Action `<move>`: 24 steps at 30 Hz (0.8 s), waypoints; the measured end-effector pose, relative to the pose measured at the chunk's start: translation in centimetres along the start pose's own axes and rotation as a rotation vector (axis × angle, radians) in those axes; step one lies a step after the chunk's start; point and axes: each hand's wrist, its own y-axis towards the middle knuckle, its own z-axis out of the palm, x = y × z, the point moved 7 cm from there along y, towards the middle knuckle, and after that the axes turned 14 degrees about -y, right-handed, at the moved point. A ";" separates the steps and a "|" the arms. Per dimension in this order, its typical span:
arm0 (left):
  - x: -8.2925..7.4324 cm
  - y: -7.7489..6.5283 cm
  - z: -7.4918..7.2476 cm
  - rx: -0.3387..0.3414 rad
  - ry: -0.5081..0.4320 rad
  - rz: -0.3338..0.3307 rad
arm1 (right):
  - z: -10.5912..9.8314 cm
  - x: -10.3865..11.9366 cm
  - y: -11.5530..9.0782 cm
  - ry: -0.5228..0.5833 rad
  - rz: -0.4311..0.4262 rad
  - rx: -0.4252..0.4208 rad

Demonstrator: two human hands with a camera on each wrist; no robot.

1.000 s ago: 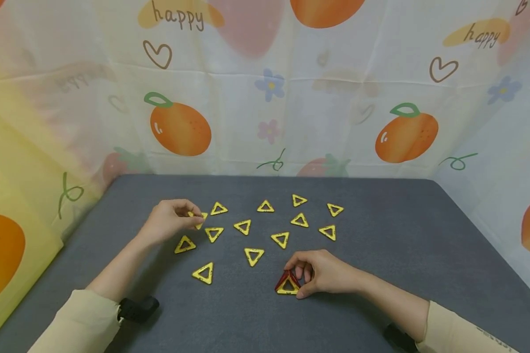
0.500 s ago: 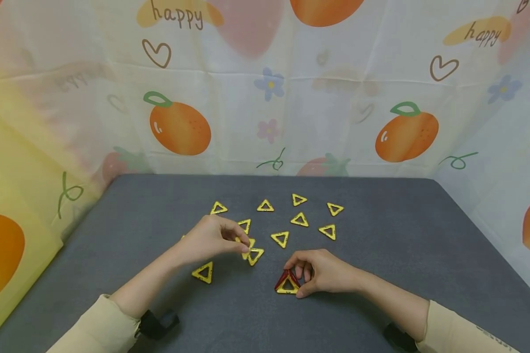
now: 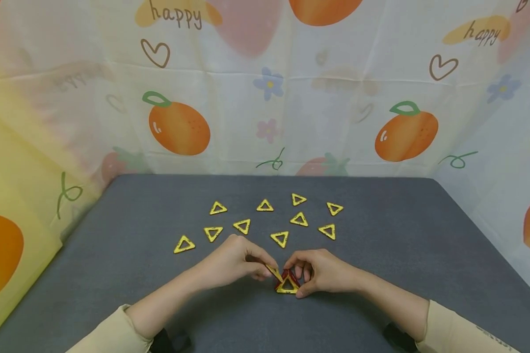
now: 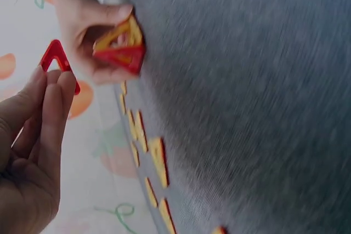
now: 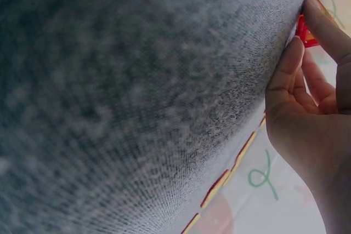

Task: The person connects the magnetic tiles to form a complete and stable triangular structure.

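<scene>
Red-and-yellow plastic pyramid (image 4: 122, 52), pinched by right hand (image 3: 322, 272), may collapse if left hand (image 3: 227, 264), pinching a yellow-and-red plastic triangle (image 3: 274, 272), presses crookedly.

Orange-printed curtain (image 3: 234, 113) behind grey table (image 3: 380, 274)

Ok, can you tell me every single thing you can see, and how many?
Patterned cloth: at least one, mostly white, yellowish at left, behind the table
Table: one, dark grey, across the lower part of the head view
Flat triangles: ten visible, yellow on top, spread over the table; others may be hidden
Standing shape: one, red and yellow, on the table, near side
Held triangle: one, yellow one side, red the other, beside the standing shape
Sleeves: two, cream, one per arm
Wrist pieces: two, black, near the sleeve ends
Left grip: one bare hand, pinching the held triangle
Right grip: one bare hand, holding the standing shape
</scene>
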 end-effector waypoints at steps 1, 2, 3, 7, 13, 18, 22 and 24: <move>0.0 0.0 0.3 -0.002 0.005 0.010 | 0.0 0.0 0.0 -0.001 0.000 0.000; 0.0 0.1 0.6 -0.002 0.013 0.020 | 0.0 0.0 0.0 -0.001 0.000 -0.001; -0.1 0.1 0.9 -0.004 0.027 0.035 | -0.1 0.0 -0.1 0.000 -0.001 -0.001; -0.4 0.3 1.9 -0.023 0.131 0.098 | -0.1 0.1 0.0 0.007 -0.008 0.001; -0.5 0.6 3.0 -0.077 0.263 0.140 | -0.1 0.1 0.0 0.021 -0.008 -0.001; -0.1 1.0 3.8 -0.129 0.289 0.141 | -0.1 0.0 0.1 0.009 -0.007 -0.013; 0.5 1.3 4.0 -0.167 0.231 0.085 | -0.1 0.0 0.0 0.007 -0.007 -0.016; 0.7 1.4 4.1 -0.184 0.233 0.077 | -0.1 0.0 0.0 0.010 -0.007 -0.017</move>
